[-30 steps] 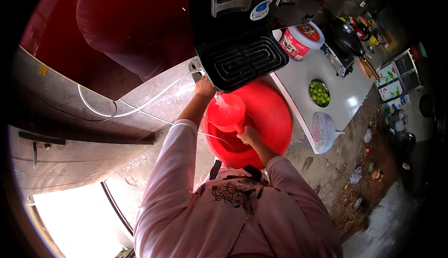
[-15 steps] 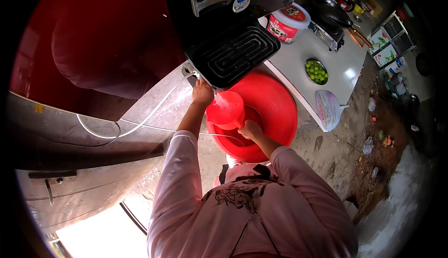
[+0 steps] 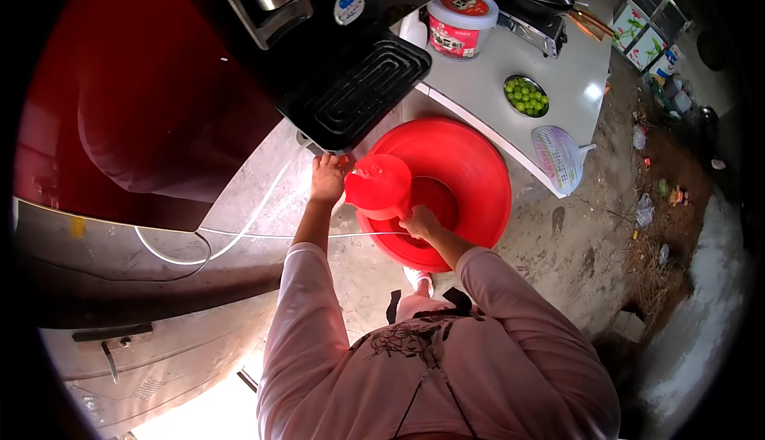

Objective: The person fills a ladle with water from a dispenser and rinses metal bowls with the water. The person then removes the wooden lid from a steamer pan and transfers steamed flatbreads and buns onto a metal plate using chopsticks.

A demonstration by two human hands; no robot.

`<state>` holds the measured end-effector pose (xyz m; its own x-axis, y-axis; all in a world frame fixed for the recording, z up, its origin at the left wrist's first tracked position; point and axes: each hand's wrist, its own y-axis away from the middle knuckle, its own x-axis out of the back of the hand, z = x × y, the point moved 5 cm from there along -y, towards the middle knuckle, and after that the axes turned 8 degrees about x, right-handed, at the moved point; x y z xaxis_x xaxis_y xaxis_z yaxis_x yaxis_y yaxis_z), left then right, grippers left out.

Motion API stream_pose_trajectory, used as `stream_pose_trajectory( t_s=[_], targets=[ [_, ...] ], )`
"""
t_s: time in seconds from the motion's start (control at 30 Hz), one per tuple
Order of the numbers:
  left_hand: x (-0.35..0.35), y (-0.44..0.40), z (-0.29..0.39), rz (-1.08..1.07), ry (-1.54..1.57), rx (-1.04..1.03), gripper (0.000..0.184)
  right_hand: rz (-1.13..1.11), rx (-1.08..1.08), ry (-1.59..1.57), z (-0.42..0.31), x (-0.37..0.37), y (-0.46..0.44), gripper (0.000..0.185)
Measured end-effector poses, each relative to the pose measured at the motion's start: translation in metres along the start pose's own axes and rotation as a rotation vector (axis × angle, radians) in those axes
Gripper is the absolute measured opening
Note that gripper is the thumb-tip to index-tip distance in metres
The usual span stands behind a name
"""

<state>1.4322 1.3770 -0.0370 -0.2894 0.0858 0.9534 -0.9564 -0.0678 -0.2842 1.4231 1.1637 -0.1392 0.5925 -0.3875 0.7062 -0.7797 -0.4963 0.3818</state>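
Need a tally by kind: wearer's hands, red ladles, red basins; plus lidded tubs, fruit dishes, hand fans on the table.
Hands: 2 (left hand, right hand)
Red ladle: 1
Red basin: 1
Lidded tub: 1
Fruit dish: 1
Hand fan: 1
Total: 7

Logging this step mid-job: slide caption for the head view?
The right hand holds a red dipper over a red basin; the left hand is near the black tray.

Dipper (image 3: 378,187), basin (image 3: 474,161): plain red. Shirt (image 3: 494,368): pale pink, black line drawing on front. Tray (image 3: 362,93): black, nested-loop grooves. Table (image 3: 484,93): pale grey; fan (image 3: 558,157) at lower corner, lilac-and-white print; fruit (image 3: 526,97), green; tub (image 3: 456,38), red-and-white.
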Motion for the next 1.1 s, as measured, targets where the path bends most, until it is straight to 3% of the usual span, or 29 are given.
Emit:
stream_pose_trajectory(
  t_s=[0.03,0.1,0.17,0.2,0.23,0.27,0.3,0.33,0.37,0.4,0.47,0.5,0.53,0.57,0.6,0.67,0.7,0.77,0.8,0.87,0.97,1.1],
  targets=[
    [0.011,0.002,0.002,0.006,-0.014,-0.070,0.021,0.035,-0.020,-0.030,0.000,0.008,0.018,0.029],
    [0.036,0.007,0.025,0.075,-0.004,-0.097,0.035,0.218,0.024,-0.028,0.016,0.030,0.065,0.034],
    [0.042,0.020,0.038,0.076,0.051,-0.094,0.041,0.141,-0.025,-0.156,0.032,0.026,0.083,0.037],
    [0.042,0.035,0.043,0.112,0.142,-0.055,0.041,0.111,0.012,-0.045,0.020,0.021,0.109,0.037],
    [0.041,0.048,0.049,0.152,0.235,-0.019,0.041,0.134,-0.074,-0.243,0.042,0.032,0.132,0.046],
    [0.041,0.073,0.055,0.222,0.367,0.089,0.037,0.195,-0.088,-0.201,0.055,0.020,0.150,0.042],
    [0.006,0.102,0.045,0.251,0.400,0.080,0.036,0.316,0.125,-0.149,0.062,-0.011,0.155,0.038],
    [-0.028,0.134,0.036,0.280,0.432,0.070,0.036,0.563,0.071,-0.219,0.080,-0.003,0.205,0.030],
    [-0.027,0.173,0.047,0.281,0.279,-0.026,0.038,0.491,0.006,-0.205,0.084,-0.019,0.236,0.027],
    [-0.055,0.232,0.039,0.071,0.171,0.067,0.038,0.416,-0.058,-0.187,0.088,-0.036,0.269,0.031],
    [-0.105,0.251,0.082,0.087,0.229,-0.142,0.036,0.517,-0.216,-0.233,0.097,-0.048,0.376,0.028],
    [-0.110,0.278,0.124,-0.229,0.096,-0.191,0.037,0.642,-0.302,-0.245,0.112,-0.074,0.422,0.027],
    [-0.101,0.248,0.147,0.086,0.170,-0.253,0.039,0.691,-0.375,-0.315,0.118,-0.050,0.432,0.026],
    [-0.113,0.253,0.156,0.077,0.182,-0.248,0.039,0.617,-0.433,-0.369,0.133,-0.065,0.439,0.026],
    [-0.109,0.308,0.214,-0.106,0.307,-0.368,0.040,0.906,-0.500,-0.469,0.129,-0.132,0.557,0.024],
    [-0.097,0.307,0.272,-0.581,0.408,-0.466,0.046,0.922,-0.601,-0.465,0.112,-0.147,0.598,0.030],
    [-0.088,0.326,0.314,-0.818,0.443,-0.533,0.050,0.919,-0.802,-0.514,0.100,-0.166,0.647,0.029],
    [-0.064,0.371,0.387,-0.826,0.323,-0.594,0.061,1.037,-1.024,-0.585,0.084,-0.220,0.733,0.028],
    [-0.026,0.415,0.436,-0.807,0.308,-0.646,0.061,1.160,-1.165,-0.671,0.069,-0.269,0.817,0.027],
    [-0.050,0.437,0.457,-1.028,0.208,-0.669,0.053,1.207,-1.312,-0.592,0.052,-0.296,0.839,0.029],
    [-0.067,0.483,0.513,-0.861,0.072,-0.846,0.041,1.375,-1.615,-0.702,0.025,-0.360,0.921,0.032],
    [-0.077,0.557,0.586,-0.904,0.016,-0.978,0.029,1.625,-1.880,-0.777,0.008,-0.443,1.004,0.033]
  ],
)
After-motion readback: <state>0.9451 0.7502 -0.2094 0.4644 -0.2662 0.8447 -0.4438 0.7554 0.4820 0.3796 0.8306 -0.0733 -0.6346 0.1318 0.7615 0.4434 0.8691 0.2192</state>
